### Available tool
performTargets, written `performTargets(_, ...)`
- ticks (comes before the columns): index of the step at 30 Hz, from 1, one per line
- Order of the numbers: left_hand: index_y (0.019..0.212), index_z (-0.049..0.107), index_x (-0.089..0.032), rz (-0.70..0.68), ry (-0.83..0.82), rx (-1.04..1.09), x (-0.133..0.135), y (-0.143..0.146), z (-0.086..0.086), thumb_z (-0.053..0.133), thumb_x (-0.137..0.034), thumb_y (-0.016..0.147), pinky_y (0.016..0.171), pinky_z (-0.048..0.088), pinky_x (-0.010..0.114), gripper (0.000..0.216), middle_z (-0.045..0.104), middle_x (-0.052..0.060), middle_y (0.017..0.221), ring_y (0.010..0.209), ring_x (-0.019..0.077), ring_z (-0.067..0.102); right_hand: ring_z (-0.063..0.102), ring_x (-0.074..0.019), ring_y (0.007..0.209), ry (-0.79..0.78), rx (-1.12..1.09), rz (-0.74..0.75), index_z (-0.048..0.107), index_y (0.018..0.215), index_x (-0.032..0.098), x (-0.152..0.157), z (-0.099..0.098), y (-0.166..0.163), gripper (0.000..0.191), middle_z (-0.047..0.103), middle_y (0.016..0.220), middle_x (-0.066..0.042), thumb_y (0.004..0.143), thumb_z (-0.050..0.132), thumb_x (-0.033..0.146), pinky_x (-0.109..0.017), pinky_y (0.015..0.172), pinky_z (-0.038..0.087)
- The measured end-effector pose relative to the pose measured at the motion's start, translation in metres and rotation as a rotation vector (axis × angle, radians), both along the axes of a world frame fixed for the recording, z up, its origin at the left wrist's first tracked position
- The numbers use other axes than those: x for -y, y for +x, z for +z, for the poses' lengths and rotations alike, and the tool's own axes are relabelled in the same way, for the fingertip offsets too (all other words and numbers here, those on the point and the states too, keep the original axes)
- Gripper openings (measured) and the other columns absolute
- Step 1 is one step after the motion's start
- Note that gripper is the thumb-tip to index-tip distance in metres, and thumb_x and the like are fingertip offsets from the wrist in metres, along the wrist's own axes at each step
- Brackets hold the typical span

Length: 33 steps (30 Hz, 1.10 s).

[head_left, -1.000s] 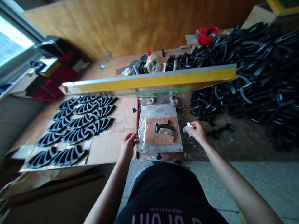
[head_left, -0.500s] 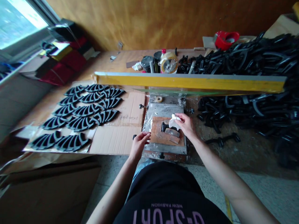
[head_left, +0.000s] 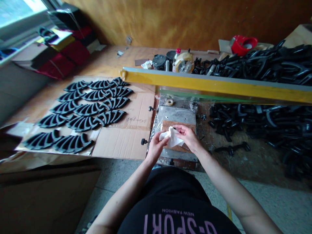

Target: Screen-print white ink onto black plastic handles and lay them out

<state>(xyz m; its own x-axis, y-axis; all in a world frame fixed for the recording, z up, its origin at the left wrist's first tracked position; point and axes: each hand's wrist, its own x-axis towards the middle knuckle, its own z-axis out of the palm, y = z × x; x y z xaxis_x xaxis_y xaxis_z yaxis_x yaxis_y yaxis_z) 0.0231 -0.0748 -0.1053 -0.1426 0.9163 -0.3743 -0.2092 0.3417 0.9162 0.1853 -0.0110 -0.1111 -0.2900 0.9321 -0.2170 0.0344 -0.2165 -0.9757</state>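
Note:
A crumpled white cloth (head_left: 173, 139), or perhaps a tissue, is stretched between my two hands over the metal plate (head_left: 180, 113). My left hand (head_left: 157, 145) pinches its left edge between thumb and fingers. On its upper right side, my right hand (head_left: 188, 136) grips it with bent fingers. Beneath lies a brown wooden board (head_left: 168, 123) on the plate. The cloth and hands hide most of what sits on that board. A small roll of tape (head_left: 169, 102) rests at the plate's far end.
Rows of curved black parts (head_left: 83, 109) lie on cardboard (head_left: 122, 139) at left. A yellow-sided bar (head_left: 207, 83) spans above the plate. Heaped black parts (head_left: 273, 65) fill the right, with one single black part (head_left: 232, 148) nearer. A red tape dispenser (head_left: 243, 45) stands behind.
My left hand has moved up and right and taken hold of the white cloth. My right hand has come slightly lower, and the cloth is spread wider. The view has shifted a little.

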Motion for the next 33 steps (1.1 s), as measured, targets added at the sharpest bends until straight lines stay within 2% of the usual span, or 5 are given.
performTargets(4, 0.079, 0.066, -0.017, 0.026, 0.008, 0.047, -0.004, -0.005, -0.004, 0.077, -0.046, 0.069, 0.061, 0.05, 0.025, 0.033, 0.063, -0.001, 0.07, 0.064, 0.0125, 0.056, 0.067, -0.0224, 0.095, 0.225, 0.229, -0.041, 0.066, 0.118, 0.024, 0.013, 0.009, 0.005, 0.039, 0.071, 0.109, -0.008, 0.08, 0.065, 0.031, -0.04, 0.085, 0.055)
performTargets(12, 0.089, 0.068, -0.016, -0.092, -0.088, 0.186, 0.001, 0.0, -0.009, 0.076, -0.047, 0.069, 0.06, 0.048, 0.024, 0.038, 0.067, 0.002, 0.077, 0.065, 0.0134, 0.061, 0.057, -0.0234, 0.123, 0.894, 0.699, 0.095, 0.061, 0.132, 0.025, 0.053, -0.007, 0.011, 0.046, 0.066, 0.128, -0.007, 0.089, 0.051, 0.011, -0.044, 0.107, 0.045)
performTargets(17, 0.1, 0.07, -0.019, -0.281, 0.111, -0.267, 0.0, -0.01, -0.027, 0.062, -0.045, 0.084, 0.075, 0.051, 0.028, 0.031, 0.071, 0.007, 0.099, 0.087, 0.018, 0.064, 0.056, -0.02, 0.125, 0.94, 0.886, -0.107, 0.063, 0.129, 0.019, 0.026, -0.022, 0.013, 0.048, 0.065, 0.129, -0.007, 0.092, 0.036, 0.005, -0.039, 0.107, 0.045)
performTargets(21, 0.098, 0.072, -0.022, -0.323, 0.189, -0.556, -0.001, -0.02, -0.042, 0.06, -0.038, 0.085, 0.082, 0.051, 0.031, 0.023, 0.07, 0.006, 0.098, 0.087, 0.0187, 0.065, 0.049, -0.0235, 0.132, 0.918, 1.009, 0.087, 0.061, 0.13, 0.018, 0.015, -0.036, -0.001, 0.047, 0.06, 0.135, -0.008, 0.093, 0.035, 0.006, -0.045, 0.111, 0.04)
performTargets(33, 0.093, 0.071, -0.019, -0.193, 0.098, -0.365, 0.008, -0.043, -0.052, 0.06, -0.04, 0.085, 0.076, 0.049, 0.027, 0.025, 0.072, 0.003, 0.086, 0.08, 0.0172, 0.064, 0.045, -0.023, 0.136, 0.861, 1.019, 0.229, 0.058, 0.131, 0.009, 0.048, -0.044, -0.009, 0.049, 0.055, 0.14, -0.014, 0.092, 0.031, 0.004, -0.043, 0.116, 0.034)
